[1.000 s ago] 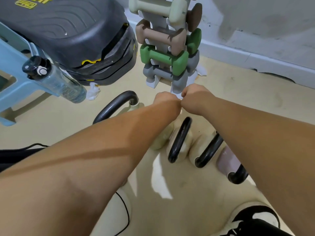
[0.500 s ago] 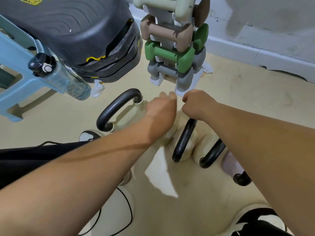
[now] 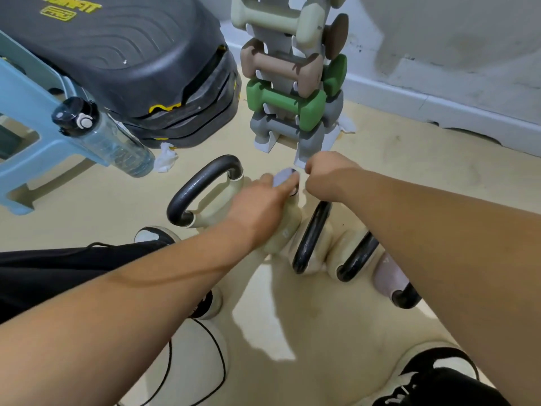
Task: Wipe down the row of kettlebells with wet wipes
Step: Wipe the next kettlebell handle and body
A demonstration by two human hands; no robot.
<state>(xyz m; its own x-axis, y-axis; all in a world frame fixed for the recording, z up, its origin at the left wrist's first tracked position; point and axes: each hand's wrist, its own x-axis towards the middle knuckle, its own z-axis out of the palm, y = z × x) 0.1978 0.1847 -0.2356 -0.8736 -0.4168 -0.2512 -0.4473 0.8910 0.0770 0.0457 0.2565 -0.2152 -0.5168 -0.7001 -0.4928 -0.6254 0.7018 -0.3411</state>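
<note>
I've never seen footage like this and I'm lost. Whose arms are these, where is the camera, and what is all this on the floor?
There is no machine here. These are a person's two bare arms, filmed by one wide-angle camera worn on the head and looking forward and down. That is why the arms look so long.

On the floor stands a row of kettlebells with black handles. Behind them is a rack of dumbbells. To the left are a water bottle, a blue stool and a black step.

The left hand pinches a small pale object above the kettlebells. It may be the wipes, but it is too small to tell. The right hand is curled into a fist beside it, and whether it holds anything is hidden.
</note>
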